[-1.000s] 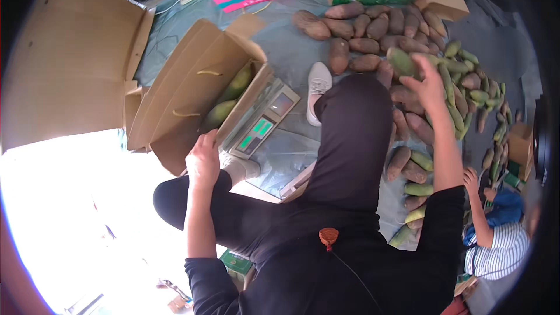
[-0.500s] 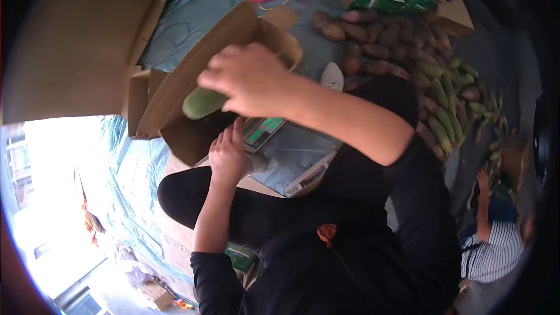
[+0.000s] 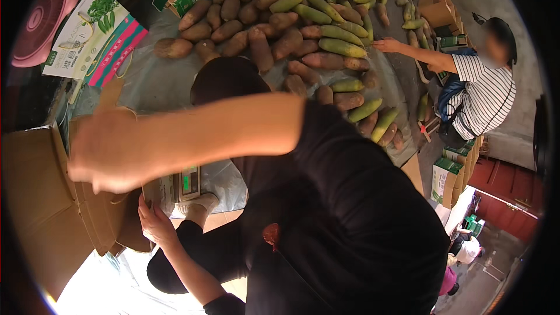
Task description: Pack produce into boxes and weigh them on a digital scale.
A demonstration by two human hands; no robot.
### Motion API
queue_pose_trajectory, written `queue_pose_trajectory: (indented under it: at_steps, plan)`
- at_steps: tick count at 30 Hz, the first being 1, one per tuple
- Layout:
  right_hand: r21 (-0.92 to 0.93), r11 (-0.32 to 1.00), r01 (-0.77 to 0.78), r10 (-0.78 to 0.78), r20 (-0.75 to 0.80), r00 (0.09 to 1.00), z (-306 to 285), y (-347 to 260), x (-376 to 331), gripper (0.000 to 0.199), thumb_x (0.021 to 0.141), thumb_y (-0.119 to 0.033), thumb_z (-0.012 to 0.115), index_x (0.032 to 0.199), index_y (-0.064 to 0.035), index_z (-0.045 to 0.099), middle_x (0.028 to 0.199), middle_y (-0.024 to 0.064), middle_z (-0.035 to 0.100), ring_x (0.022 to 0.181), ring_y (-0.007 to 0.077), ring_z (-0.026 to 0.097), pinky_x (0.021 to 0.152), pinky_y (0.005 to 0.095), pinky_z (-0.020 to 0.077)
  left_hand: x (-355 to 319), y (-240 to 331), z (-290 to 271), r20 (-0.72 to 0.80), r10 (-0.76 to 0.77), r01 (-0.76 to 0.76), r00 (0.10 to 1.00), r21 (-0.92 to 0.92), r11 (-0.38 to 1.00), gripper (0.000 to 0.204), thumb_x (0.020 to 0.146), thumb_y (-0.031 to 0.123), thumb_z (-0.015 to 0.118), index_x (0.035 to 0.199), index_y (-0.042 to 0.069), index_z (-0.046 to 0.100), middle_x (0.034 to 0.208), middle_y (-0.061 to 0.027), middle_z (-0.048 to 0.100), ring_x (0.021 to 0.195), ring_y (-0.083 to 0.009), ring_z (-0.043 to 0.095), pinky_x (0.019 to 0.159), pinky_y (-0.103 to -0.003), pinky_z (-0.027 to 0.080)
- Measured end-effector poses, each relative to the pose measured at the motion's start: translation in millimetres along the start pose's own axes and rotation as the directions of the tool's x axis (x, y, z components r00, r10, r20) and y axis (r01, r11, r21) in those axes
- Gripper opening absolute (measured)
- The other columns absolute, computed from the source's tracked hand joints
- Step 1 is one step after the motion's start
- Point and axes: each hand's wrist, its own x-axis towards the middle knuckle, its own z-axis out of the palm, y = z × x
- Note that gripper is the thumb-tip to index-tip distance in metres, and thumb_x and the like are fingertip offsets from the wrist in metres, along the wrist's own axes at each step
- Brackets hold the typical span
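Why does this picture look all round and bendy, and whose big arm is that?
The camera sits on a person's head and looks down through a very wide lens, so straight edges bend. The big blurry arm crossing the picture ends in their right hand, reaching over an open cardboard box. It is too blurred to tell if it holds anything. Their left hand rests against the box beside a weighing scale. On the grey sheet lies a heap of long brown and green fruits. Another person in a striped shirt reaches into the heap.

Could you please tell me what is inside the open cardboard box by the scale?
The box interior is hidden: the right hand and forearm cover its mouth, and only brown flaps show. The left hand rests at its edge.
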Motion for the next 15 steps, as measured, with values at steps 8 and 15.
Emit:
queue_pose_trajectory:
  at_steps: [8,15]
  plan:
    - [0.083,0.679,-0.729,0.69,-0.412,0.596,-56.5,175.5,-248.0,0.026,0.081,-0.026,0.061,0.104,-0.014,0.064,0.089,0.0107,0.066,0.082,0.0259,0.064,0.068,0.0353,0.0494,3.2,-7.3,9.8,-0.063,0.022,-0.018,0.998,0.058,0.998,0.032,0.087,0.013,0.057,0.118,0.007,0.052,0.102,-0.0185,0.062,0.089,-0.0369,0.061,0.073,-0.042,0.05]
    - [0.009,0.101,-0.995,0.976,-0.196,0.097,101.5,211.4,-490.6,0.022,0.075,-0.023,0.063,0.082,-0.0028,0.066,0.08,0.0182,0.065,0.079,0.0352,0.062,0.069,0.0415,0.049,-4.3,-20.5,-14.5,-0.052,-0.046,0.056,0.998,0.219,0.974,0.033,0.086,0.018,0.059,0.117,0.008,0.053,0.103,-0.0163,0.063,0.088,-0.0342,0.062,0.071,-0.041,0.05]
